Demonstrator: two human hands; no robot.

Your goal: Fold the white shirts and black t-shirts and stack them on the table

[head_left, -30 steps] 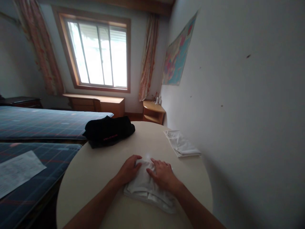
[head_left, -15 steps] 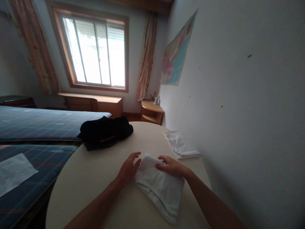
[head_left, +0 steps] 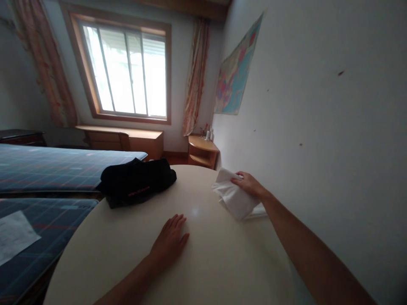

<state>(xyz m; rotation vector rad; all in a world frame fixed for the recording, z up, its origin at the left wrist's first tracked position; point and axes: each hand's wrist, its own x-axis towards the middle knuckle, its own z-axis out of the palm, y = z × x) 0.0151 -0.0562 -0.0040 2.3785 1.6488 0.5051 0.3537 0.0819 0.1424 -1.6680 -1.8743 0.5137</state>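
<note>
Mostly, the right hand [head_left: 249, 185] hides its own grip: the thumb and a forefinger show, closed on the upper edge of a folded white cloth [head_left: 231, 195], while the other fingers are hard to make out. Beneath that cloth, a second white cloth [head_left: 260, 211] is largely covered, only a pale strip showing near the wrist; whether the two are touching cannot be told. Both forearms run out of view at the bottom, and a printed sheet [head_left: 17, 235] is cut off at the left edge, its text unreadable. Pinkish lettering on a black cloth bundle [head_left: 138, 183] is too blurred to read.

The held cloth is plain, soft and creased, its layers hanging tilted at the right side of the table [head_left: 200, 271], close to the white wall [head_left: 318, 190]. Well apart from it, the left hand [head_left: 171, 242] is empty and open, palm down, fingers loosely together and thumb spread out, over the middle of the tabletop.

The table is round, smooth and cream-coloured. Beyond it are plaid blue mattresses [head_left: 63, 167], a wooden desk [head_left: 143, 135], a corner shelf [head_left: 203, 144], a bright window [head_left: 127, 72] between patterned curtains [head_left: 197, 76], and a colourful map [head_left: 237, 70].
</note>
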